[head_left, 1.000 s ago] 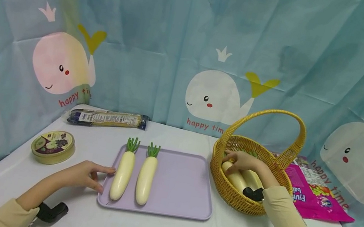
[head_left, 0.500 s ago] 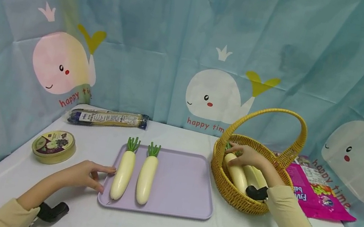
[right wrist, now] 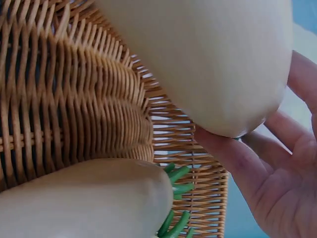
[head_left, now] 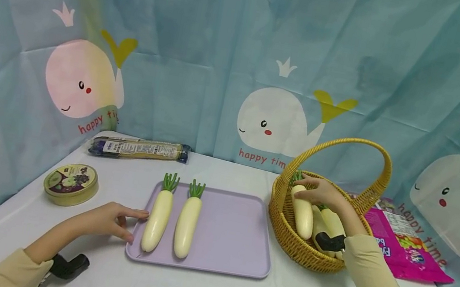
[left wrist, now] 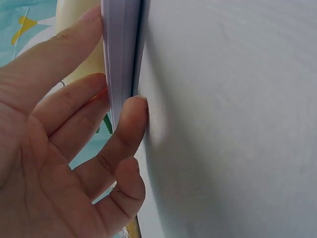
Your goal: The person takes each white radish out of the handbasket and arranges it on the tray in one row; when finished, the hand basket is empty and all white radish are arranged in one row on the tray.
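Two white radishes with green tops, one at the left [head_left: 157, 220] and one beside it [head_left: 186, 227], lie on a lilac tray [head_left: 232, 236]. My left hand [head_left: 107, 221] touches the tray's left edge; in the left wrist view its fingers [left wrist: 124, 124] rest at the rim [left wrist: 119, 49]. Over the wicker basket [head_left: 307, 257], my right hand [head_left: 323, 193] grips a radish [head_left: 303, 215] near its leafy end. The right wrist view shows thumb and fingers of the hand [right wrist: 282, 168] around the end of that radish [right wrist: 213, 59]. Another radish [right wrist: 94, 198] lies below it in the basket.
A round tin [head_left: 71, 185] stands left of the tray. Behind the tray lies a long wrapped packet [head_left: 138, 149]. A pink bag [head_left: 406, 246] is right of the basket, whose tall handle [head_left: 350, 140] arches up. A patterned curtain [head_left: 208, 57] hangs behind.
My right hand has lifted the gripped radish slightly and shifted it right, uncovering more of the radishes beneath. My left hand has stayed at the tray's edge.
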The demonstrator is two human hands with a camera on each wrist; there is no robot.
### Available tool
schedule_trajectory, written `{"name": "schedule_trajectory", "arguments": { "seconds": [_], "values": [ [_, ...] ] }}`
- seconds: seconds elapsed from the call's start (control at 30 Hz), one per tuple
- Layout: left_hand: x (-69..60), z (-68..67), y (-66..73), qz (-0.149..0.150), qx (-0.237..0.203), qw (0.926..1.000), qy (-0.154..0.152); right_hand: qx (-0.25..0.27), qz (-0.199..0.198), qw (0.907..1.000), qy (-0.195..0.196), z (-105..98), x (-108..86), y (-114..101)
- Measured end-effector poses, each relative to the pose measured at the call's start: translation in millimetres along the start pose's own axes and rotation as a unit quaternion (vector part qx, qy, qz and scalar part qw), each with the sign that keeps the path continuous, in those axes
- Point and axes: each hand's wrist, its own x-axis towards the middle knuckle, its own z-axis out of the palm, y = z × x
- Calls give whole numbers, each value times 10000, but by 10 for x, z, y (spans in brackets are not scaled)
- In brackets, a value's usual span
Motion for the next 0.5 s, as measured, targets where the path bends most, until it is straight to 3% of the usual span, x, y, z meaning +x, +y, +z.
{"name": "schedule_trajectory", "arguments": {
  "seconds": [0.27,0.5],
  "values": [
    [20,7,8,-8,-91,9999,111,307,214,9993,73,-76,-145,-94],
    [-4,14,-12,-69,-163,9998,121,591,161,9979,203,-129,-266,-114]
  ]
}}
